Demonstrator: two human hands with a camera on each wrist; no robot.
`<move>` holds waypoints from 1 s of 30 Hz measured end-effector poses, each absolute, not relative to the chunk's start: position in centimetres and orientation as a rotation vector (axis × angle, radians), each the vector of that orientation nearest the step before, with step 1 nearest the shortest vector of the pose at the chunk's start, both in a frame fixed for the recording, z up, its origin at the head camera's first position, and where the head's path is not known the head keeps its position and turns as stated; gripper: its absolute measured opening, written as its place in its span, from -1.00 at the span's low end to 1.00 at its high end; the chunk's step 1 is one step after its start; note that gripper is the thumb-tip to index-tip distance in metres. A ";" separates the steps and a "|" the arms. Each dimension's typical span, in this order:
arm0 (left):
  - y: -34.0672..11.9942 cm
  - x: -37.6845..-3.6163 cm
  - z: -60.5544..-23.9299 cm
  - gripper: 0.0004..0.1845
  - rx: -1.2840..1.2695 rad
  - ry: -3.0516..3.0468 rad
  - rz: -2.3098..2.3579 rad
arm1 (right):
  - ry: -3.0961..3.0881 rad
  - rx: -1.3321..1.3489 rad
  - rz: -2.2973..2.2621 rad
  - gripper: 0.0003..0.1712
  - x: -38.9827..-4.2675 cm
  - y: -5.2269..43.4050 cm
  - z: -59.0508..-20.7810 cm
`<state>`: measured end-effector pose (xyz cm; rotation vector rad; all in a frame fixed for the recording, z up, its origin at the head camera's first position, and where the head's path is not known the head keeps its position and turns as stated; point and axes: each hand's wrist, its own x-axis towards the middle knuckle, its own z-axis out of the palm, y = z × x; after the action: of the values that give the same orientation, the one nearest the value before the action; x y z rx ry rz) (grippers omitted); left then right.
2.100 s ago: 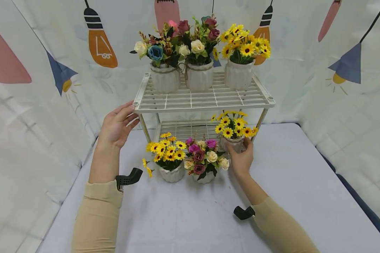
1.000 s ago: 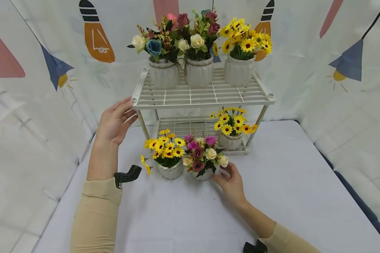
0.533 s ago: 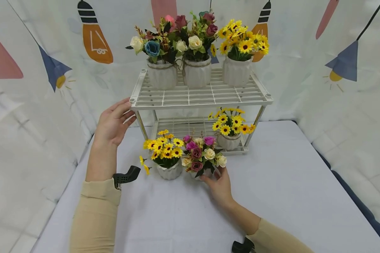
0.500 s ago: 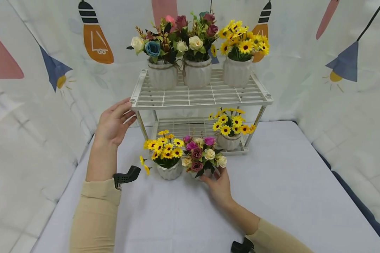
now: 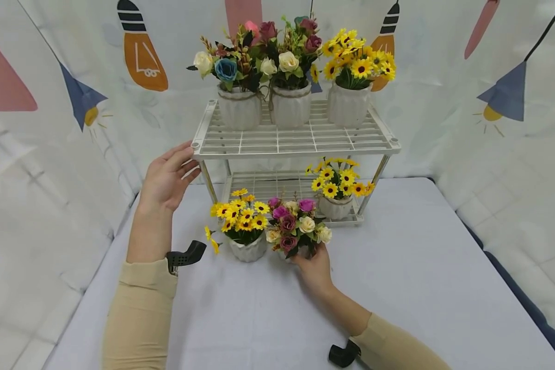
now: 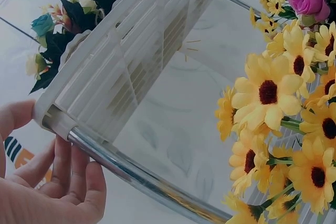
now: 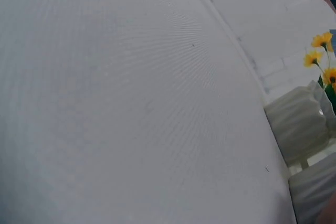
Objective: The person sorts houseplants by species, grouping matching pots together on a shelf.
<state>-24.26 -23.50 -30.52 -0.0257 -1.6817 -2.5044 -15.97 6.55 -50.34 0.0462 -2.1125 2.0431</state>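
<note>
A: Where was the right hand (image 5: 313, 266)?

B: At the rose pot (image 5: 296, 228) on the table (image 5: 421, 267). Its fingers curled round the pot's lower right side, under the blooms, gripping it. The pot's white body was mostly hidden behind the hand and leaves.

A: And where did that pot stand?

B: Just in front of the white two-tier rack (image 5: 296, 141), at about six o'clock from the rack's lower shelf. A sunflower pot (image 5: 246, 231) stood just beside it at nine o'clock, their flowers touching.

A: The left hand (image 5: 166, 180)?

B: Fingers straight and relaxed, spread against the top shelf's front left corner. In the left wrist view the fingertips (image 6: 79, 177) lay by the chrome leg (image 6: 142, 177) under that corner.

A: What else sat on the rack?

B: A second sunflower pot (image 5: 336, 192) on the lower shelf, at about one o'clock from the rose pot. Along the back of the top shelf, three white vases: blue-and-cream flowers (image 5: 238, 97) on the left, roses (image 5: 290, 92) in the middle, sunflowers (image 5: 351, 90) on the right.

A: Did the right wrist view help?

B: Little: mostly table, with white ribbed pots (image 7: 304, 124) at three o'clock.
</note>
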 end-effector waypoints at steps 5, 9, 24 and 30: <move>-23.5 -24.3 -30.6 -0.61 -0.036 -1.664 -2.519 | -2.103 0.049 2.049 -0.08 -16.1 6.8 -50.6; -23.6 -24.2 -30.7 -0.64 -0.051 -1.633 -2.558 | -2.089 0.063 2.042 -0.14 -16.0 7.0 -50.7; -23.5 -24.4 -30.7 -0.63 -0.058 -1.628 -2.569 | -1.993 0.091 1.950 -0.18 -16.3 7.2 -46.1; -23.6 -24.4 -30.8 -0.66 -0.064 -1.616 -2.575 | -1.932 0.037 2.015 -0.24 -17.4 6.6 -44.4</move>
<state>-24.39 -23.59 -30.77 -0.0637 -1.6155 -2.5746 -17.37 6.63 -44.40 0.0368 -1.9320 2.0153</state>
